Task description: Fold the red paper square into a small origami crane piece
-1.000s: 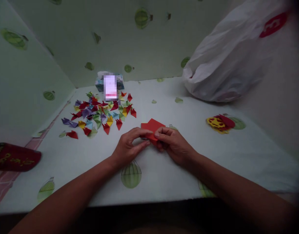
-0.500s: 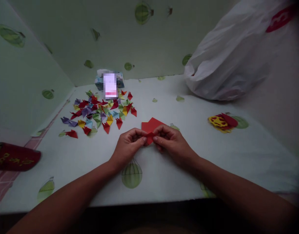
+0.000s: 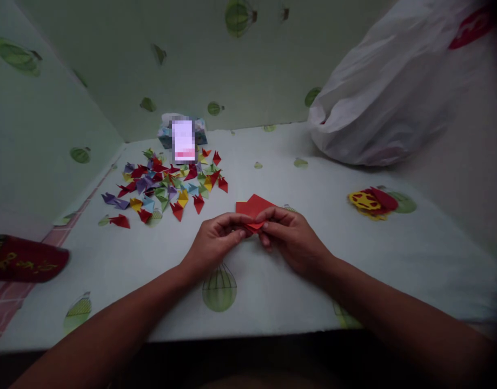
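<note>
Both hands, left [image 3: 218,237] and right [image 3: 289,233], are near together, fingers bent, pinching the red paper [image 3: 255,227].

The bright screen [image 3: 183,139] is pixelated, the hands [image 3: 213,237] [image 3: 297,237] hide some red paper [image 3: 259,204], and the white bag [image 3: 378,102] is cut off.

So on my feed, pointy multicoloured folded-paper figures [image 3: 177,210] lie way left of a bulging white plastic bag [image 3: 365,119].

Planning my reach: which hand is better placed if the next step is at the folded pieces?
Left, probably. The left hand is nearer the colourful folded pieces, while the right hand would have to cross it. Both are at the red paper.
</note>
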